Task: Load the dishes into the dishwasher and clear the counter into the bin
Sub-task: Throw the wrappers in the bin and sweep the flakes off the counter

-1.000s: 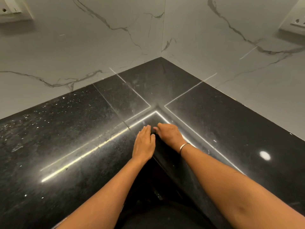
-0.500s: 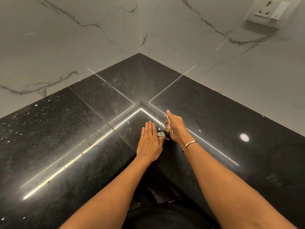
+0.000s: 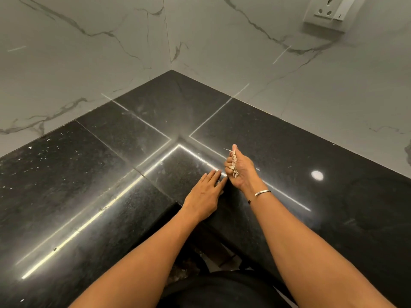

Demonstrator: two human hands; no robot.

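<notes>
A bunch of scraps (image 3: pixel 233 160) is gripped in the R hand (image 3: pixel 241 170), fingers curled tight round it, w/ bits poking out above & below the fist. The scraps are seen as thin, papery flakes, pale whitish-beige, crumpled & wispy; exact kind can't be told. The fist is held on edge near the inner corner of the black speckled counter (image 3: pixel 89 174), just beside the L hand (image 3: pixel 205 193), which is laid flat on the counter, fingers straight & together. A thin metal bangle (image 3: pixel 262 193) is worn on the R wrist.
</notes>
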